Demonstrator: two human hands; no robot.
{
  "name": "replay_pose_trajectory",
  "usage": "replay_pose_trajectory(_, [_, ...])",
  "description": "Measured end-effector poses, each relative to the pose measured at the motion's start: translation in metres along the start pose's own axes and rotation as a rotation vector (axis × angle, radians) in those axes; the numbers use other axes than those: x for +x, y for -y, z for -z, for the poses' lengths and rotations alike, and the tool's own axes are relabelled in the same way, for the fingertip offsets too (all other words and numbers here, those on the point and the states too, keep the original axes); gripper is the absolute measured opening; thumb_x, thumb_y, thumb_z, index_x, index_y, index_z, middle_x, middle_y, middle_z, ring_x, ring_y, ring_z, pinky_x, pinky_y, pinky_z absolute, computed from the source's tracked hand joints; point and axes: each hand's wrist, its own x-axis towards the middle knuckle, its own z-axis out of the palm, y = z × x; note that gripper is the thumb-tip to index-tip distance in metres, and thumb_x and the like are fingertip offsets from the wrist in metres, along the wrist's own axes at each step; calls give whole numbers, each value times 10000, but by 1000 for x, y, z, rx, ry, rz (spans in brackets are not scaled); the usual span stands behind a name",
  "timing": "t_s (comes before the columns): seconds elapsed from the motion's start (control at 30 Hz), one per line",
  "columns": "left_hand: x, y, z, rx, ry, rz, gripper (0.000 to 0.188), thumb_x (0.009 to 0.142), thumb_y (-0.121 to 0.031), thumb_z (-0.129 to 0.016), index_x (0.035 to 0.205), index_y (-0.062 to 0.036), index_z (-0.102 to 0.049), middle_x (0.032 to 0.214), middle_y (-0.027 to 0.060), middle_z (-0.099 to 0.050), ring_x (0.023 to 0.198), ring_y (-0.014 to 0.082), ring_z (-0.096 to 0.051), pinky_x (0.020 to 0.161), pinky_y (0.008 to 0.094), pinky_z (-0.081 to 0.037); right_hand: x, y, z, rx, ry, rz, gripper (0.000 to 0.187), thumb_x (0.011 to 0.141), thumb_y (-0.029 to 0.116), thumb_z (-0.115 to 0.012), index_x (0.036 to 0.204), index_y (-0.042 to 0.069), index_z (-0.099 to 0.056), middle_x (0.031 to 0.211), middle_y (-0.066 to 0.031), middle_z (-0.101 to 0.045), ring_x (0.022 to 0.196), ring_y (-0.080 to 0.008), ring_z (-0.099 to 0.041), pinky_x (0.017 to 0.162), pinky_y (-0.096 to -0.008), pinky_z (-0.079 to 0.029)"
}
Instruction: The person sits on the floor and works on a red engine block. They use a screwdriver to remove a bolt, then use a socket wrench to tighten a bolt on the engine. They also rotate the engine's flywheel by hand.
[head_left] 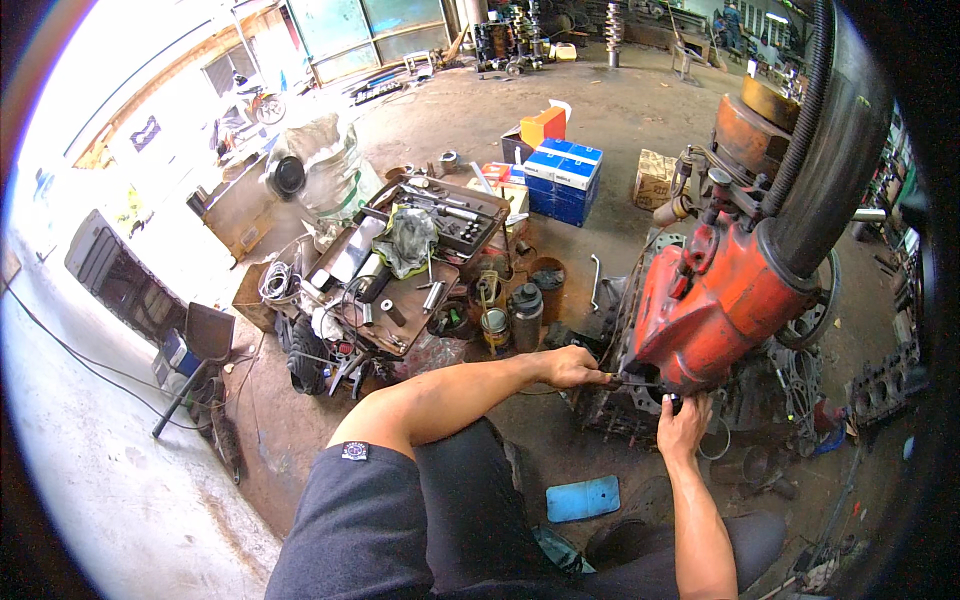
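Observation:
A large red machine housing [705,300] with a thick dark column [840,150] stands at the right, over a dark engine block [612,412]. My left hand [572,368] is closed at the near left side of the housing. From its fingers a thin rod-like tool [640,383] points right, to the housing's lower end; its exact kind is unclear. My right hand [684,428] reaches up from below to that same lower end. Its fingers are closed about a small dark round part, mostly hidden by the fingers and the housing.
Left of the block, a tool-laden metal tray [385,338] stands beside an open toolbox [470,215]. Cans and a dark flask [525,312] sit between tray and block. Blue boxes [562,185] stand beyond. A blue flat piece [583,499] lies on the floor near my legs.

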Motion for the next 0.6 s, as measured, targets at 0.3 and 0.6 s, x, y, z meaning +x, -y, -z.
replay_pose_trajectory(0.3, [3,2,1,-5,12,12,655,945,-576,-498,884,54,-665,809,238,-653,779,332,-624,736,441,-475,3,2,7,66,52,-5,380,840,205,-681,1144,-7,-595,1254,-227,-530,1215,-463,-428,1038,-573,-309])
replay_pose_trajectory(0.6, [5,4,0,-14,24,42,648,945,-574,-499,896,50,-667,801,228,-656,774,317,-629,728,437,-478,3,5,10,39,80,-39,399,849,213,-675,1174,-2,-589,1281,-240,-518,1249,-473,-405,1070,-574,-285])
